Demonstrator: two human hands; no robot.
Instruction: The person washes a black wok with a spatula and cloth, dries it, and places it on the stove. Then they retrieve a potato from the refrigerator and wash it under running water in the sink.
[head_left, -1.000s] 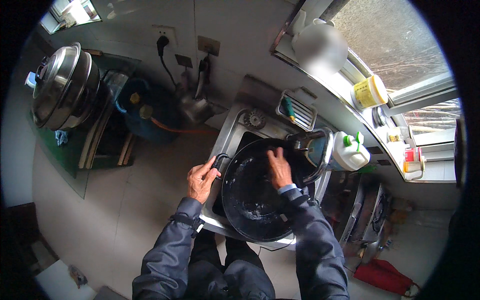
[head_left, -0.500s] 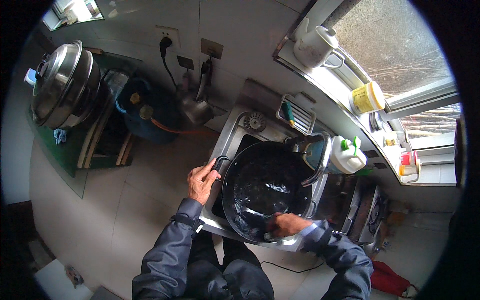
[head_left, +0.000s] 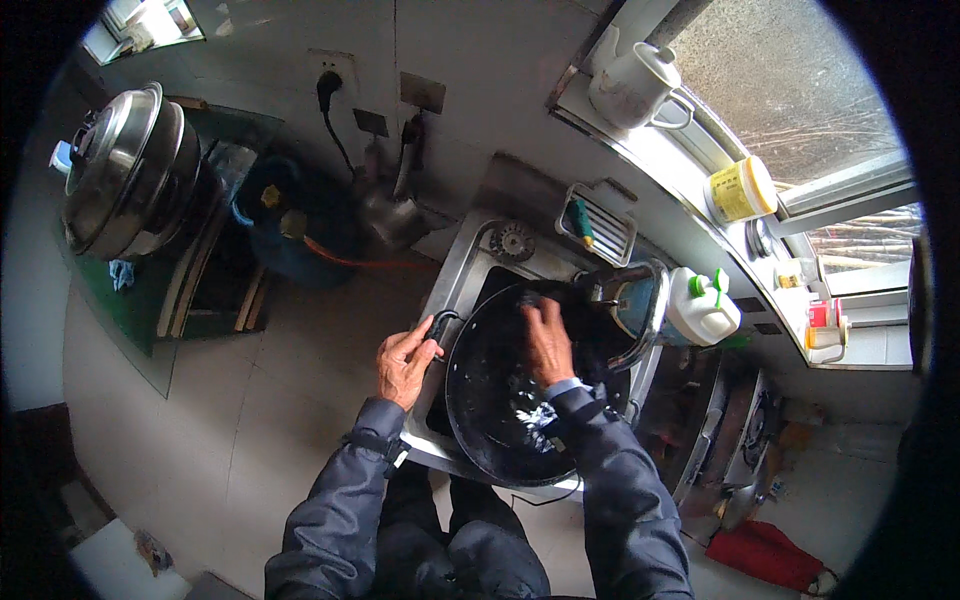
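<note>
A large black wok (head_left: 480,400) rests over the steel sink (head_left: 428,448), with some shiny water in its bottom. My left hand (head_left: 402,368) is closed on the wok's black loop handle (head_left: 441,323) at its left rim. Inside the wok, my right hand (head_left: 548,345) presses toward the far inner wall, its fingers bent and blurred. Whatever lies under those fingers is dark and hidden. The curved faucet (head_left: 645,330) arches over the wok's right rim.
A white jug with green caps (head_left: 703,305) stands right of the faucet. Behind is a wire rack (head_left: 610,235) holding a green-handled brush (head_left: 580,222). A white teapot (head_left: 635,85) and yellow tub (head_left: 740,190) line the windowsill. Steel pots (head_left: 130,170) stand far left; a stove (head_left: 735,430) is right.
My right hand has swept from the near right side of the wok to its far side. My left hand stays on the handle, and the wok has barely shifted.
</note>
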